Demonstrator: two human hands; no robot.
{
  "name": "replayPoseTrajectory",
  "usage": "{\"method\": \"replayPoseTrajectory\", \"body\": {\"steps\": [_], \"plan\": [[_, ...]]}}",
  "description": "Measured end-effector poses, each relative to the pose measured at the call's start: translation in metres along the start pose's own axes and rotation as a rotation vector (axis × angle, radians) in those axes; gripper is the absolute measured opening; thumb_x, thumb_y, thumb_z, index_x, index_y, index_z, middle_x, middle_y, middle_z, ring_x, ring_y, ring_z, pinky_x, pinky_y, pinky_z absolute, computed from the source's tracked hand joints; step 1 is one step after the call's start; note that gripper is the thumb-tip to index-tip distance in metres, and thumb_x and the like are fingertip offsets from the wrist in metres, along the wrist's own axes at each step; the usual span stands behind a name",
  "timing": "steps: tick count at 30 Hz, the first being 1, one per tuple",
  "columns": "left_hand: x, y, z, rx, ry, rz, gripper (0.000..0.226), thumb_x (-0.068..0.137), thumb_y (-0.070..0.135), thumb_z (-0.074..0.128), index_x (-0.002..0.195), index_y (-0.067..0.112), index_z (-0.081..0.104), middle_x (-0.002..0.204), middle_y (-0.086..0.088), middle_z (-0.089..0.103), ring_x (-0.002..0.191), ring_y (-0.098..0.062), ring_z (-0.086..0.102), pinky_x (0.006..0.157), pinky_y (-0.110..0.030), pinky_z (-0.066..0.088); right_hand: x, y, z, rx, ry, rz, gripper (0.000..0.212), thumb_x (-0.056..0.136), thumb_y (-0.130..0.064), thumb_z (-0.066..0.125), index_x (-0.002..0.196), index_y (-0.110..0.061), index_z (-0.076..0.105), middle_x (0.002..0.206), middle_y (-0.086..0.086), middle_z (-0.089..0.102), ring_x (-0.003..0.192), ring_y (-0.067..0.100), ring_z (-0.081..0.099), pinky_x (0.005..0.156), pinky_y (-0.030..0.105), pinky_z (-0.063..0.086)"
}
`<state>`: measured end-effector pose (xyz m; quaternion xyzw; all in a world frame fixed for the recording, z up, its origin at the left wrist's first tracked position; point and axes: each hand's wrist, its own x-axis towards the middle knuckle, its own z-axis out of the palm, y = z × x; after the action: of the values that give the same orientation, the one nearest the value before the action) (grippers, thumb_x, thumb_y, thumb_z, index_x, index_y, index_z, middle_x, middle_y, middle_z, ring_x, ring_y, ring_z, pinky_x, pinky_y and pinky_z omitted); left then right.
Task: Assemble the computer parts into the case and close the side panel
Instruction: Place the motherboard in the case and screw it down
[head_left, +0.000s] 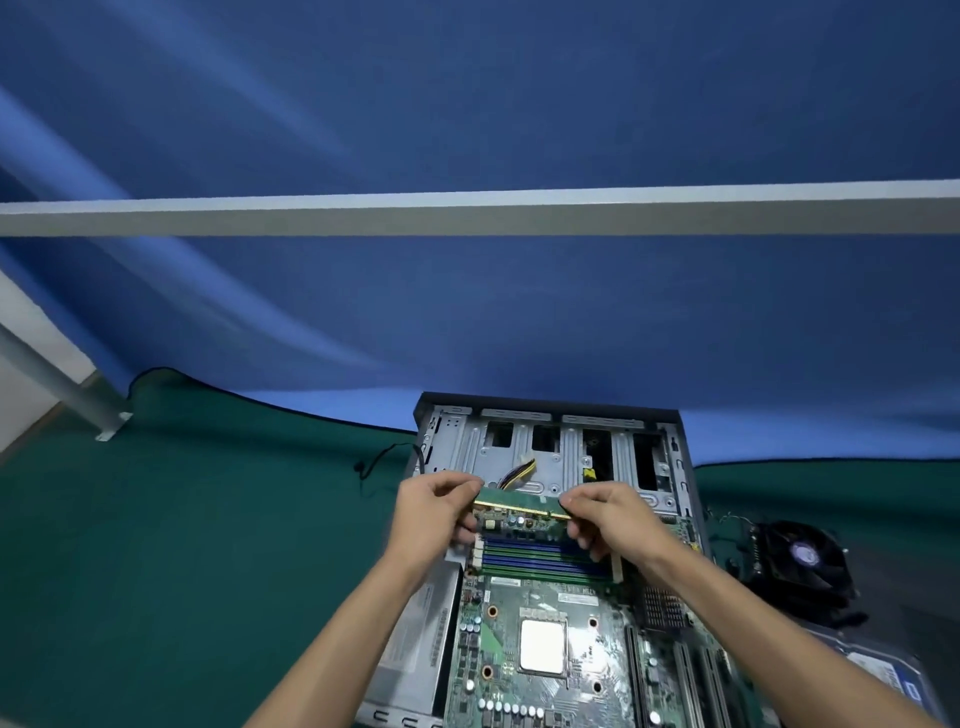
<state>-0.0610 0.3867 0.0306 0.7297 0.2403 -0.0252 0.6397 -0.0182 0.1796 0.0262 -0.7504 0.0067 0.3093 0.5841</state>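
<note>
The RAM stick (521, 505) hangs just above the far side of the bank of RAM slots (545, 561) on the motherboard (545, 654), not yet seated — gold contact edge on the side toward the slots. Its long axis runs left-right, approx. parallel to the slots, which is the relation the next move turns on: the stick looks to need only a short drop down and toward the person, w/ no turning.

Left hand (436, 514) pinches the stick's left end between thumb and fingers; right hand (608, 519) pinches the right end the same way. Both sit about equally near the slots, one over each end of the bank — so pressure can go down evenly.

Which slot is meant I cannot tell. The notch isn't visible, so orientation is unconfirmed.

The case (550, 447) lies open around the slots; a cooler fan (795, 561) waits right of them, outside the case.
</note>
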Motion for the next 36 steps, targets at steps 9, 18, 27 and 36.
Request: {"method": "replayPoseTrajectory", "body": {"steps": [9,18,27,36], "plan": [[0.011,0.026,0.006,-0.116,-0.117,0.131,0.007,0.086,0.008,0.065,0.083,0.004,0.07,0.065,-0.003,0.067,0.054,-0.01,0.06,0.048,-0.022,0.053,0.004,-0.018,0.02,-0.282,0.121,-0.126,0.015,0.082,-0.026,0.073,0.07,-0.034,0.072,0.076,-0.01,0.064,0.07,0.007,0.06,0.06,0.018,0.042],[0.002,0.036,-0.013,-0.256,-0.367,0.128,0.022,0.093,0.016,0.057,0.079,0.002,0.067,0.066,-0.004,0.067,0.054,-0.012,0.06,0.043,-0.023,0.051,-0.018,-0.028,0.042,0.069,0.148,0.008,0.023,0.097,-0.019,0.052,0.093,0.0,0.063,0.077,0.014,0.072,0.059,0.023,0.068,0.046,0.026,0.051],[0.012,-0.024,-0.018,0.196,-0.168,-0.003,0.019,0.091,0.011,0.056,0.081,-0.001,0.067,0.065,-0.008,0.06,0.05,-0.017,0.05,0.053,-0.028,0.041,-0.029,-0.019,0.038,-0.666,0.469,-0.047,0.013,0.091,-0.028,0.063,0.103,-0.026,0.057,0.082,-0.013,0.065,0.071,0.006,0.06,0.061,0.022,0.046],[0.003,-0.051,0.002,0.174,-0.033,-0.025,0.017,0.093,0.015,0.057,0.078,0.015,0.066,0.058,0.004,0.055,0.052,-0.013,0.046,0.054,-0.028,0.04,-0.025,-0.001,0.032,-0.848,0.383,-0.27,0.026,0.094,-0.029,0.057,0.119,-0.027,0.066,0.109,-0.009,0.065,0.104,0.01,0.048,0.089,0.03,0.042]]}}
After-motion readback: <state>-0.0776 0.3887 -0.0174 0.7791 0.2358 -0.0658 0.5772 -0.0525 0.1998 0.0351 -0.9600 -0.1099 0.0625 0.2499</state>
